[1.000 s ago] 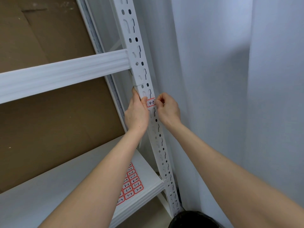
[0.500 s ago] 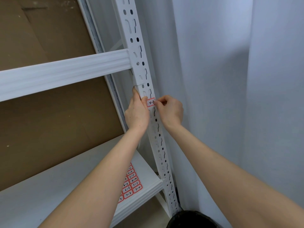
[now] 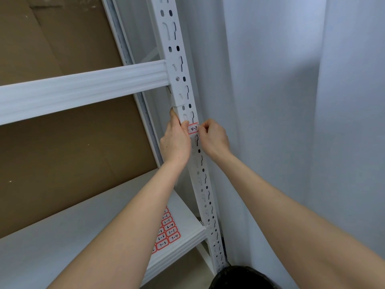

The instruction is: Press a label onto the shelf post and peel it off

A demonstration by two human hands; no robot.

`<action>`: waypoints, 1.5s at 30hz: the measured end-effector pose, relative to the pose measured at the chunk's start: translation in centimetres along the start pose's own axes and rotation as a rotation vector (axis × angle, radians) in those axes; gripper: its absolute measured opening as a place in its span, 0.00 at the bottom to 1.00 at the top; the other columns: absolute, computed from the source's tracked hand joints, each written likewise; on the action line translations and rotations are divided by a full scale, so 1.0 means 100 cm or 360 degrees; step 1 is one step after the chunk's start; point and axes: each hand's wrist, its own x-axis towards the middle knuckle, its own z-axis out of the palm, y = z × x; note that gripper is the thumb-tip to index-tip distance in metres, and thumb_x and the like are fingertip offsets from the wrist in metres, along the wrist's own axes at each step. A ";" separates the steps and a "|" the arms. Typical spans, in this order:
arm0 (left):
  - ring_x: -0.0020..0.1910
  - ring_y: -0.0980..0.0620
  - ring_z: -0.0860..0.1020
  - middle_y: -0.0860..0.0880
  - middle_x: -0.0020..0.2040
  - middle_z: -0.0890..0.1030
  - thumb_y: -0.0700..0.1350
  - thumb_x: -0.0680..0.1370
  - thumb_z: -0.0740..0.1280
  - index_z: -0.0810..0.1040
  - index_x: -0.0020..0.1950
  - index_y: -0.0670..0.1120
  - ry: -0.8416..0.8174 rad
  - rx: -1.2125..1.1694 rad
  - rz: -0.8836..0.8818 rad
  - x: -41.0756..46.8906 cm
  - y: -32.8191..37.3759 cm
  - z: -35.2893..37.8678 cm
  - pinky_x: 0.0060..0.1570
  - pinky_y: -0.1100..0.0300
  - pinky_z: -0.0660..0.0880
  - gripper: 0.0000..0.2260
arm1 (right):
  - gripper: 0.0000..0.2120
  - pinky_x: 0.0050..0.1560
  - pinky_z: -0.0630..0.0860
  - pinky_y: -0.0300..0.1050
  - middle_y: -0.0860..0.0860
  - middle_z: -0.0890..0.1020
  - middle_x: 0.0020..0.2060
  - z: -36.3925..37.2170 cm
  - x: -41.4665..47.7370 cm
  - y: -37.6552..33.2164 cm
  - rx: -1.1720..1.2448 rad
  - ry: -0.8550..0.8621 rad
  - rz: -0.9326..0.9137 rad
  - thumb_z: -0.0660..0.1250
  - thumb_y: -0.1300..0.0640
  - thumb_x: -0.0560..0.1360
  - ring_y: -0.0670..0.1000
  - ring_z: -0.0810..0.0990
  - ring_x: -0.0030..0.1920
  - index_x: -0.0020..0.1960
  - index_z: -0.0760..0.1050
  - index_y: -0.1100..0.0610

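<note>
Hands: left (image 3: pixel 176 140), right (image 3: pixel 214 136) press label (image 3: pixel 193 129) on upright (image 3: pixel 181 80).

lower shelf (image 3: pixel 87 230) – white, metal | sheet of red-bordered labels (image 3: pixel 168 232) lay flat near its right front corner
</note>
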 end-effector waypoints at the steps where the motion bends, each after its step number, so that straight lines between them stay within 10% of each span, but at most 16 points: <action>1: 0.61 0.40 0.75 0.46 0.68 0.72 0.51 0.83 0.50 0.54 0.77 0.47 0.0002 0.0002 0.0003 0.000 0.000 0.000 0.52 0.49 0.71 0.23 | 0.07 0.44 0.71 0.47 0.49 0.77 0.40 0.000 0.000 0.000 0.0020 -0.0013 0.0007 0.55 0.56 0.78 0.53 0.75 0.42 0.45 0.70 0.55; 10: 0.61 0.38 0.74 0.46 0.70 0.71 0.51 0.83 0.50 0.52 0.78 0.47 -0.0017 -0.0002 -0.0038 -0.001 0.002 -0.001 0.54 0.49 0.70 0.23 | 0.09 0.35 0.69 0.43 0.46 0.74 0.30 0.003 -0.002 0.002 0.0353 -0.0013 0.0060 0.58 0.56 0.77 0.48 0.73 0.33 0.38 0.70 0.53; 16: 0.61 0.39 0.74 0.46 0.69 0.71 0.51 0.83 0.50 0.52 0.78 0.47 -0.0013 -0.0014 -0.0034 -0.001 0.001 -0.001 0.55 0.48 0.71 0.23 | 0.07 0.48 0.78 0.53 0.47 0.78 0.34 0.004 -0.003 0.006 0.0552 0.0164 0.0101 0.60 0.56 0.76 0.55 0.80 0.42 0.39 0.72 0.52; 24: 0.62 0.40 0.74 0.46 0.70 0.71 0.51 0.83 0.50 0.52 0.78 0.47 -0.0025 -0.0015 -0.0041 -0.002 0.003 -0.002 0.55 0.49 0.70 0.23 | 0.05 0.40 0.73 0.40 0.46 0.82 0.38 0.005 -0.002 -0.003 0.0390 0.0251 0.0107 0.69 0.51 0.72 0.48 0.80 0.41 0.43 0.79 0.52; 45: 0.61 0.41 0.75 0.46 0.68 0.72 0.51 0.83 0.51 0.53 0.78 0.47 -0.0001 -0.0020 -0.0015 -0.002 0.002 -0.002 0.51 0.52 0.70 0.23 | 0.09 0.49 0.79 0.55 0.50 0.79 0.32 0.006 -0.005 0.003 0.0653 0.0194 0.0173 0.62 0.60 0.75 0.52 0.78 0.37 0.36 0.74 0.53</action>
